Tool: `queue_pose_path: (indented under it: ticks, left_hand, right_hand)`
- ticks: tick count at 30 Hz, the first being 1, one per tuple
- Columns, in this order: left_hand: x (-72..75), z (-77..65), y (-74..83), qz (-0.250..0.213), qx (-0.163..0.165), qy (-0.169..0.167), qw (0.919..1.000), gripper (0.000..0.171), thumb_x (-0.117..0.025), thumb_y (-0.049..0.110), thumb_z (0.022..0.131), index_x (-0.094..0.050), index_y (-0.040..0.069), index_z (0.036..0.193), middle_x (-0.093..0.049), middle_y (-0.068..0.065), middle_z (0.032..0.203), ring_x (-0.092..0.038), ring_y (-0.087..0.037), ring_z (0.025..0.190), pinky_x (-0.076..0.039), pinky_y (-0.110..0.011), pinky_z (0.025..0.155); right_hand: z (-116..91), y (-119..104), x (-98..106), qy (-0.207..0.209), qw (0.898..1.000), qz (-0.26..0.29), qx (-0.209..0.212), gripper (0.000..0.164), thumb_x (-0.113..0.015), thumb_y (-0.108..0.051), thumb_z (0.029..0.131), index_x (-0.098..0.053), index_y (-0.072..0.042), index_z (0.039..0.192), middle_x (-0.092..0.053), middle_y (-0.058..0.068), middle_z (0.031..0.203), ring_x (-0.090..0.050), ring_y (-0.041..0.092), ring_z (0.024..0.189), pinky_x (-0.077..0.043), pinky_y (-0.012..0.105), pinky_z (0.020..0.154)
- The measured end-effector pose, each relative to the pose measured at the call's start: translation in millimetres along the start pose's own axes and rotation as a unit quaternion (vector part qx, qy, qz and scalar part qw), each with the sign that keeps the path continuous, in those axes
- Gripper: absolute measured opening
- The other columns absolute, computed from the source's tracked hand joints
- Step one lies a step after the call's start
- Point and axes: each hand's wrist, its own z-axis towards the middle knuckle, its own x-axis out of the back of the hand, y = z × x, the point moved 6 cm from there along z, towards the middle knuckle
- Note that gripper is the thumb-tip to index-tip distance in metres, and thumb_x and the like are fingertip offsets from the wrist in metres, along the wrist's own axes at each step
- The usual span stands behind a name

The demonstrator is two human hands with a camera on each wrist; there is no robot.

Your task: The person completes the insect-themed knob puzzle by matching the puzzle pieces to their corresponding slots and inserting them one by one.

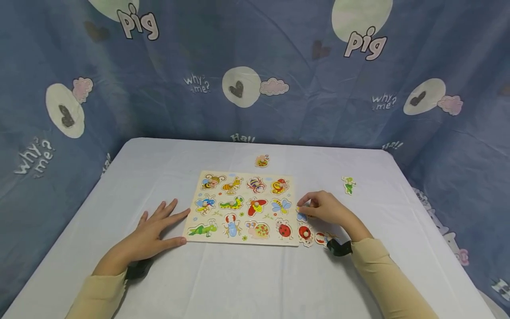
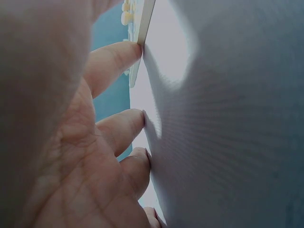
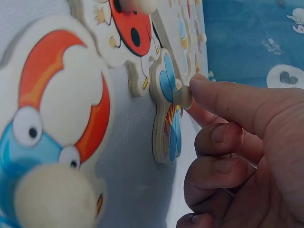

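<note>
A wooden insect peg puzzle board (image 1: 245,217) lies on the table, with several knobbed pieces set in its upper rows. My left hand (image 1: 153,232) rests at the board's left edge, fingers spread; its index fingertip meets the edge in the left wrist view. On the right side, my right hand (image 1: 328,207) pinches the wooden knob of a blue-winged dragonfly piece (image 3: 172,114) between thumb and index finger. That piece sits beside the board's right edge. Just nearer lie a ladybug piece (image 1: 305,233) and a red-horned beetle piece (image 1: 320,238), partly behind the wrist strap.
A snail piece (image 1: 261,161) lies beyond the board's far edge. Off to the right is a green grasshopper piece (image 1: 349,185). A white cloth (image 1: 239,283) covers the table, and a blue printed curtain (image 1: 255,119) hangs behind it.
</note>
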Motion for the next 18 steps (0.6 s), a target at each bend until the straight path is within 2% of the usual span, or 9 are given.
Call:
queue_pose_path:
  ticks: [8, 18]
  left_hand:
    - [-0.5, 1.3, -0.4, 0.007, -0.007, 0.001, 0.9999, 0.082, -0.08, 0.056, 0.091, -0.051, 0.025, 0.162, -0.021, -0.026, 0.177, -0.01, -0.061, 0.162, -0.003, -0.089, 0.117]
    - [-1.8, 1.2, -2.8, 0.007, -0.005, 0.002, 1.0, 0.084, -0.082, 0.054, 0.09, -0.051, 0.024, 0.162, -0.021, -0.028, 0.177, -0.009, -0.062, 0.161, -0.002, -0.09, 0.116]
  right_hand:
    - [-5.3, 4.7, 3.5, -0.002, 1.0, 0.004, 0.003, 0.02, -0.078, -0.02, 0.099, -0.081, -0.008, 0.115, -0.05, -0.004, 0.064, -0.043, 0.013, 0.062, -0.036, 0.024, 0.059]
    - [-8.3, 4.1, 1.4, -0.002, 1.0, -0.009, 0.029, 0.017, -0.076, -0.017, 0.1, -0.082, -0.012, 0.115, -0.051, -0.005, 0.063, -0.042, 0.01, 0.06, -0.035, 0.022, 0.058]
